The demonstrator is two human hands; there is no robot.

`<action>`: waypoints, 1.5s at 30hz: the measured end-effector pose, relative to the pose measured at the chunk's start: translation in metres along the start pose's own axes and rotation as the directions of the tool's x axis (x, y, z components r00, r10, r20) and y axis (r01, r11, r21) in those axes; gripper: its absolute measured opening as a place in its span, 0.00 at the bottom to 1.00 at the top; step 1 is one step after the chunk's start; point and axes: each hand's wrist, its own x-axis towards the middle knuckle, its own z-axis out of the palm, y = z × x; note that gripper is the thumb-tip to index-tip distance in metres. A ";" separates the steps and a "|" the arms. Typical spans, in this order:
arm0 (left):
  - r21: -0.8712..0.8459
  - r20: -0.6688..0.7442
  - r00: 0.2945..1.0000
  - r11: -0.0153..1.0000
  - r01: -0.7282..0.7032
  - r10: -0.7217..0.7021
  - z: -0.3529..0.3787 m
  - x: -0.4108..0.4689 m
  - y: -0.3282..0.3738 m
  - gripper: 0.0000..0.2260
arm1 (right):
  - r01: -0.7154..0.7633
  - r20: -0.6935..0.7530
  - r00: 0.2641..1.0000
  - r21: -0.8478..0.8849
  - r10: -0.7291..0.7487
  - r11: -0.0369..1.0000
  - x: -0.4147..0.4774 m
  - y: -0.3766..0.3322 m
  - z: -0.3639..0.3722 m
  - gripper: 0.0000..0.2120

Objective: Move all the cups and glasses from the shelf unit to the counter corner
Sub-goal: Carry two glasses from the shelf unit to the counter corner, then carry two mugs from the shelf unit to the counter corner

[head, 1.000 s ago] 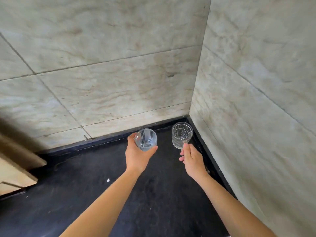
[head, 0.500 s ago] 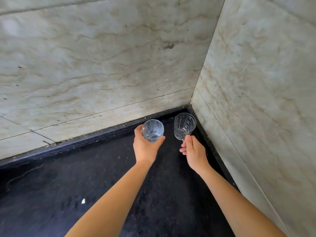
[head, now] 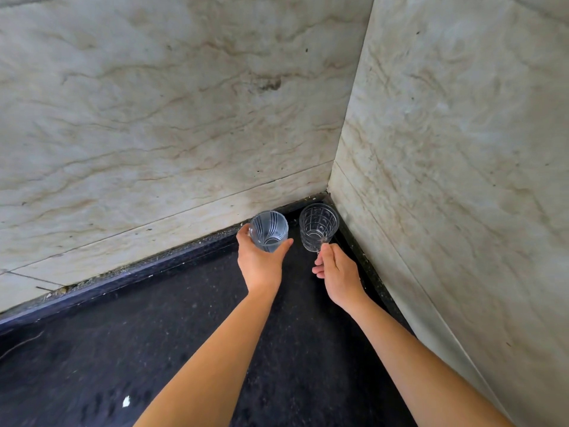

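- Both of the person's bare forearms reach out over a black speckled counter [head: 92,349] toward the corner where two pale marble-look tiled walls meet.
- The left hand [head: 260,263] is wrapped around a frosted tumbler [head: 268,231] with curved white lines on it, thumb on the left side and fingers curling round the right. The tumbler's mouth tips a little toward the viewer. Whether its base touches the counter cannot be told, since the hand covers it.
- The right hand [head: 337,274] holds a clear cut-glass tumbler [head: 318,226] with a grid pattern. Thumb and forefinger pinch it low down near the base, and the other fingers are curled in underneath.
- This cut-glass tumbler sits deepest in the corner, just beside the right-hand wall [head: 462,180] and near the dark raised strip along the back wall [head: 154,118]. Its base is hidden by the fingers, so contact with the counter is unclear.
- The two tumblers stand side by side, close but with a narrow dark gap between them, the frosted one to the left.
- A small white fleck [head: 126,401] lies on the counter well back from the corner, near the left forearm.
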 end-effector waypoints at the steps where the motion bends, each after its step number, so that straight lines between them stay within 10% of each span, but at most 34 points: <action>1: -0.005 0.001 1.000 1.000 0.002 -0.002 0.002 0.000 0.001 0.40 | -0.001 0.002 1.000 0.004 0.001 1.000 0.002 0.000 0.000 0.16; 15: 0.259 0.343 0.938 0.964 -0.051 -0.042 -0.045 -0.029 0.013 0.46 | -0.075 -0.143 0.989 -0.283 0.035 0.956 -0.024 -0.046 -0.022 0.26; 21: 0.582 0.262 0.897 0.684 -0.441 0.356 -0.177 -0.064 0.057 0.32 | 0.313 -0.077 0.923 -0.418 -0.376 0.853 -0.069 -0.138 -0.029 0.26; 32: 0.830 -0.376 0.770 0.557 0.032 0.515 -0.485 -0.239 0.067 0.29 | 0.925 0.356 0.378 -0.114 -0.854 0.362 -0.251 -0.315 0.162 0.26; 45: 0.505 -0.863 0.378 0.603 0.618 0.335 -0.709 -0.637 -0.075 0.30 | 0.887 0.486 -0.308 0.459 -0.818 -0.061 -0.709 -0.293 0.316 0.27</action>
